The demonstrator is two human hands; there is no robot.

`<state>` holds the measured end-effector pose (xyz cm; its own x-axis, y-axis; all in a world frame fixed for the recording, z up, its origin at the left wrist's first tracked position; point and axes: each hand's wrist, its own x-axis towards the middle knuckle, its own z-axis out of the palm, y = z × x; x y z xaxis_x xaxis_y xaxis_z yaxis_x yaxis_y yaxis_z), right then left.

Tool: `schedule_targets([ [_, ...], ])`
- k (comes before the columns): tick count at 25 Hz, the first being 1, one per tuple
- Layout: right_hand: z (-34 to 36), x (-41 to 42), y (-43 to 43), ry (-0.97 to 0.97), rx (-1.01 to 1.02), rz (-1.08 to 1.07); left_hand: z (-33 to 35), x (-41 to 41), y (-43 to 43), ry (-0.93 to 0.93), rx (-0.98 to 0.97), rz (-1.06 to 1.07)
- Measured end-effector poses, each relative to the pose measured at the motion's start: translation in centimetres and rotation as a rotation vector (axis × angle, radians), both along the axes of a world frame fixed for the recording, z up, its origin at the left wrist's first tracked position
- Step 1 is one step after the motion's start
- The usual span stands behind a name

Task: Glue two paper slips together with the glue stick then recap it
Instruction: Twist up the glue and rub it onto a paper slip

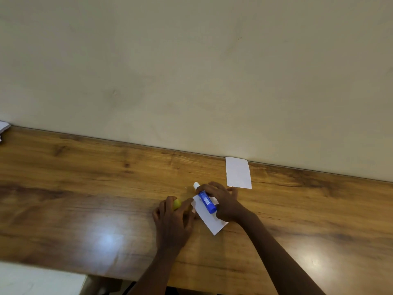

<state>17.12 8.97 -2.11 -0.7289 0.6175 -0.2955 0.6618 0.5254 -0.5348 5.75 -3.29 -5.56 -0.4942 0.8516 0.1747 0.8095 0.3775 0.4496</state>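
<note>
My right hand (pixel 223 201) grips a blue glue stick (pixel 206 200), uncapped, its white tip pointing up and to the left past the paper's edge. Under it lies a white paper slip (pixel 209 221), turned at an angle on the wooden table (pixel 85 188). My left hand (pixel 173 220) holds the yellow cap (pixel 177 204) in curled fingers, with a fingertip touching the slip's left corner. A second white paper slip (pixel 238 173) lies flat near the wall, apart from both hands.
A beige wall (pixel 191 71) runs along the table's far edge. White papers (pixel 3 127) poke in at the far left. A pale surface (pixel 38 279) sits below the table's near edge at lower left.
</note>
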Motion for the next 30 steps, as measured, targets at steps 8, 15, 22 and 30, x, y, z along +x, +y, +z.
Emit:
schedule_targets([
  [8,-0.6,-1.3,-1.7,0.621,-0.029,-0.503,0.0,0.0,0.0,-0.014,-0.02,0.011],
  [15,-0.3,-2.0,-2.4,0.778,-0.377,-0.613,0.3,0.1,-0.1,-0.026,-0.004,0.021],
  [22,-0.6,-2.8,-2.0,0.632,-0.333,-0.507,0.3,0.2,-0.2,-0.036,0.005,0.024],
  [30,-0.8,-2.6,-1.8,0.508,-0.201,-0.438,0.1,0.1,-0.1,-0.038,0.006,0.012],
])
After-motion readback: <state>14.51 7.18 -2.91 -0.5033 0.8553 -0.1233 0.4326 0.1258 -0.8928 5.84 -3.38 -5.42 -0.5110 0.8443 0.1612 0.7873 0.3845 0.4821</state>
